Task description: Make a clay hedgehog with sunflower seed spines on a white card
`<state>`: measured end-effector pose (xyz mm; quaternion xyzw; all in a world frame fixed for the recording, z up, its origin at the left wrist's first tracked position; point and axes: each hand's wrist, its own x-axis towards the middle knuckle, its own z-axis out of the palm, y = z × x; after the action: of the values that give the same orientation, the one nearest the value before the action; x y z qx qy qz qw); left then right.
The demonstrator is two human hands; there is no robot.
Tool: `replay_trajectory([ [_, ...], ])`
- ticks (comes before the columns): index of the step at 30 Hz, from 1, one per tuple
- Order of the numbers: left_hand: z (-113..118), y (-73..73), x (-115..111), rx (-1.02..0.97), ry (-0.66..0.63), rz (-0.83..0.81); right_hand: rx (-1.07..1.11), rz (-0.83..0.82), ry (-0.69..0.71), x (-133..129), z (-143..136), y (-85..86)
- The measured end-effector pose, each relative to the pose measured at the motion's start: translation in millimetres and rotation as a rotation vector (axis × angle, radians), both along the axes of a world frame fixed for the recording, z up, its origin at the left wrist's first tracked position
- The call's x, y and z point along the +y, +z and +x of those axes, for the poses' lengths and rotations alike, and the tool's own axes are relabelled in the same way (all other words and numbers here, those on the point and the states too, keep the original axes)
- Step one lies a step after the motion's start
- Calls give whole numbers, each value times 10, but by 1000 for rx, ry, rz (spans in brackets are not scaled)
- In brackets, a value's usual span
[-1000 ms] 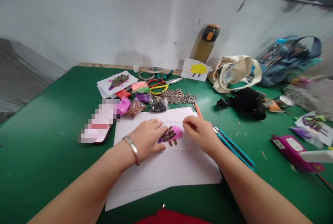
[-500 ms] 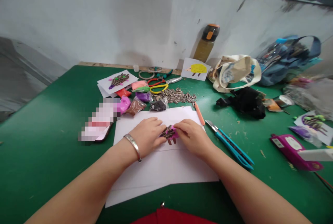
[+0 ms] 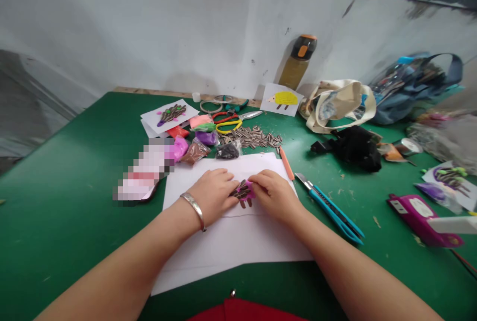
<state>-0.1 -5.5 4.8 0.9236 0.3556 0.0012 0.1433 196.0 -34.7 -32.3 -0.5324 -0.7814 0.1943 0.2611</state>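
Note:
White paper sheets (image 3: pixel 219 249) lie in front of me, with a small pink clay figure (image 3: pixel 250 191) on the top one. Dark striped sunflower seeds (image 3: pixel 243 189) stick in its clay, and short brown legs show below. My left hand (image 3: pixel 211 194) rests at the figure's left side, fingers stretched over the paper and thumb apart. On the other side, my right hand (image 3: pixel 278 196) has its fingertips pinched together at the pink clay's right edge. Whatever those fingertips hold is hidden. Loose sunflower seeds (image 3: pixel 257 137) lie heaped behind the paper.
Bagged clay (image 3: pixel 196 152), scissors (image 3: pixel 229 124) and a pixelated flat object (image 3: pixel 143 172) lie left and behind. An orange stick (image 3: pixel 286 163) and a blue utility knife (image 3: pixel 335 211) with its blade out lie to the right. A bottle (image 3: pixel 298 62) and bags (image 3: pixel 341 105) stand near the wall.
The view has shifted very slightly. Both hands stay at the clay figure, with hardly any visible movement.

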Motion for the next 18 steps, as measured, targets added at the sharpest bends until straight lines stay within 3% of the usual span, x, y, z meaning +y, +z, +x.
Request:
replay_trajectory([
  [5, -21, 53, 30, 8, 7, -25, -6, -7, 8, 10, 5, -9],
  [10, -35, 36, 45, 42, 11, -11, -46, -15, -73, 111, 111, 54],
  [18, -63, -21, 46, 35, 9, -11, -453, 56, -254, 721, 351, 242],
])
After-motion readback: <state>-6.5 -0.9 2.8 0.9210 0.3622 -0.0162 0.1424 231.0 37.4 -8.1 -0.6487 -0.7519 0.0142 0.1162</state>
